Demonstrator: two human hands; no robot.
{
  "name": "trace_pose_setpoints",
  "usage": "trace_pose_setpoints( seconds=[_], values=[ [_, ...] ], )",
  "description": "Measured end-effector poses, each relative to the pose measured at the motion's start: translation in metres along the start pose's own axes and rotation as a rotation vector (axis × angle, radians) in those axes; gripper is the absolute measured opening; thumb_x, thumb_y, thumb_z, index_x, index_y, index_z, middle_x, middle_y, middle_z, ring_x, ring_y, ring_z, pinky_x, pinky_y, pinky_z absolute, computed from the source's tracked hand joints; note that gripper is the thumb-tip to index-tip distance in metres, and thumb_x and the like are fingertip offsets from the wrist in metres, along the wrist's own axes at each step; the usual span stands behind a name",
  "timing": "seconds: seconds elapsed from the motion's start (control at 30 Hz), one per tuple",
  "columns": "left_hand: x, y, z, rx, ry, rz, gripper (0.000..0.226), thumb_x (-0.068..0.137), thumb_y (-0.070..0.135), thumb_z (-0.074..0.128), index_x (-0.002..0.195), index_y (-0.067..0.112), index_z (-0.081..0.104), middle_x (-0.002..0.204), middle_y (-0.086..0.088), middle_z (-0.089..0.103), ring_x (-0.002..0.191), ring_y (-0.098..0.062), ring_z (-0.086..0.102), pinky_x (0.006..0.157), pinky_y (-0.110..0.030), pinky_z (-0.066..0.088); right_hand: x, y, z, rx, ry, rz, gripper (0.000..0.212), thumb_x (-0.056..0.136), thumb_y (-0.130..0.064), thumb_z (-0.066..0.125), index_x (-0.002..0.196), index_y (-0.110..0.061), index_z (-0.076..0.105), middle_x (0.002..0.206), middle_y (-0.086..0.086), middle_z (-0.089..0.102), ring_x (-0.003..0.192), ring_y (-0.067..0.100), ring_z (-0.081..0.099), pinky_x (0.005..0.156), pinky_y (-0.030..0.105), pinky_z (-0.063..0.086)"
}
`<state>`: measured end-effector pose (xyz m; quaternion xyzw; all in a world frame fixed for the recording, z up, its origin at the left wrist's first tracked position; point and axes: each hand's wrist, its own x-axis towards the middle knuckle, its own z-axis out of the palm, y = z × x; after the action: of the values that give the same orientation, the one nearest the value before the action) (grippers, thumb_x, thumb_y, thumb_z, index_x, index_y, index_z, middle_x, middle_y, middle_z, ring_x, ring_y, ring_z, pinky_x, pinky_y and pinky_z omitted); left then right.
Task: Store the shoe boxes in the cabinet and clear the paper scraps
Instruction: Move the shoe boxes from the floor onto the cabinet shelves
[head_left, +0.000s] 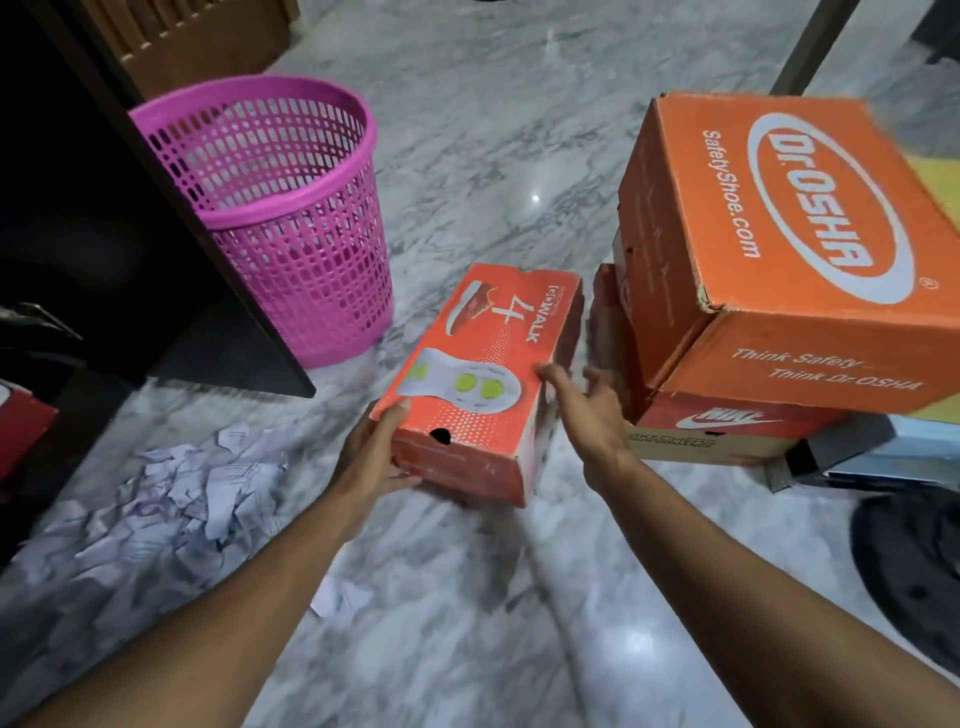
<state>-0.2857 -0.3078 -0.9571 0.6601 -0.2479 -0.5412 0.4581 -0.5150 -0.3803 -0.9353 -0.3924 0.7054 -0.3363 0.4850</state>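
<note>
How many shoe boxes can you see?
4 clear ones: the GoWalk box in the left hand, and the Dr.Osha box atop the Nike box atop the Skechers box. More may be hidden.

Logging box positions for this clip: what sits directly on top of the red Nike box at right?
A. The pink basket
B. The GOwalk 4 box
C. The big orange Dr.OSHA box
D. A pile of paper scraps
C: the orange Dr.OSHA box rests tilted on the red Nike box, while the GOwalk 4 box is apart, held by the left hand.
</note>
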Motion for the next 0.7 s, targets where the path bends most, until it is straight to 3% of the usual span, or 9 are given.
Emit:
trace_pose_setpoints(
  seconds=[0.03,0.07,0.17,0.23,0.37,0.53,0.7],
  values=[
    [-0.008,0.005,-0.013,0.014,-0.015,0.004,0.034,0.088,0.055,0.067,0.112,0.032,0.067,0.104,-0.003,0.070,0.086,-0.026,0.072,0.082,-0.050,0.063,-0.001,0.000,0.000,0.049,-0.046,0.059,0.100,0.058,-0.085,0.074,0.139,-0.029,0.055,0.131,-0.002,0.068,0.126,0.027,0.061,0.108,0.055,0.048],
    [-0.012,0.007,-0.022,0.027,-0.029,-0.007,0.043,0.080,0.058,0.070,0.109,0.027,0.068,0.098,-0.009,0.069,0.085,-0.028,0.072,0.080,-0.051,0.063,0.002,0.001,-0.002,0.092,-0.112,0.114,0.113,0.053,-0.089,0.074,0.146,-0.029,0.050,0.133,-0.003,0.067,0.125,0.027,0.062,0.106,0.057,0.049],
    [-0.037,0.016,-0.056,0.051,-0.091,-0.007,0.049,0.068,0.054,0.075,0.101,0.018,0.073,0.092,-0.020,0.068,0.086,-0.034,0.072,0.086,-0.058,0.061,-0.003,-0.002,-0.003,0.162,-0.271,0.133,0.103,0.060,-0.080,0.078,0.146,-0.029,0.051,0.102,-0.005,0.075,0.088,0.018,0.073,0.078,0.044,0.061],
    [-0.058,0.020,-0.079,0.057,-0.140,-0.017,0.050,0.061,0.051,0.076,0.104,0.023,0.075,0.096,-0.020,0.073,0.087,-0.034,0.074,0.089,-0.059,0.059,-0.018,-0.003,0.002,0.165,-0.303,0.085,0.101,0.062,-0.075,0.080,0.146,-0.034,0.043,0.101,-0.002,0.074,0.078,0.018,0.072,0.068,0.038,0.059],
    [-0.093,0.022,-0.129,0.079,-0.249,-0.140,0.075,0.049,0.050,0.086,0.120,0.033,0.070,0.110,-0.013,0.075,0.095,-0.031,0.071,0.097,-0.057,0.054,-0.064,-0.003,0.018,0.176,-0.399,0.022,0.095,0.072,-0.068,0.078,0.149,-0.035,0.034,0.118,0.001,0.076,0.092,0.021,0.078,0.072,0.040,0.061],
    [-0.128,0.029,-0.182,-0.028,-0.267,-0.176,0.069,0.070,0.054,0.080,0.134,0.031,0.066,0.136,-0.008,0.068,0.127,-0.030,0.063,0.116,-0.053,0.041,-0.121,-0.019,0.043,0.072,-0.592,-0.020,0.097,0.062,-0.071,0.078,0.145,-0.040,0.037,0.108,0.001,0.078,0.091,0.025,0.079,0.090,0.051,0.061],
    [-0.167,0.047,-0.224,-0.065,-0.065,-0.137,0.066,0.056,0.054,0.087,0.112,0.019,0.079,0.122,-0.016,0.074,0.105,-0.028,0.073,0.105,-0.047,0.053,-0.164,-0.070,0.093,-0.097,-0.892,-0.120,0.090,0.070,-0.065,0.081,0.146,-0.044,0.038,0.114,0.001,0.079,0.101,0.028,0.078,0.097,0.056,0.058]
  ],
)
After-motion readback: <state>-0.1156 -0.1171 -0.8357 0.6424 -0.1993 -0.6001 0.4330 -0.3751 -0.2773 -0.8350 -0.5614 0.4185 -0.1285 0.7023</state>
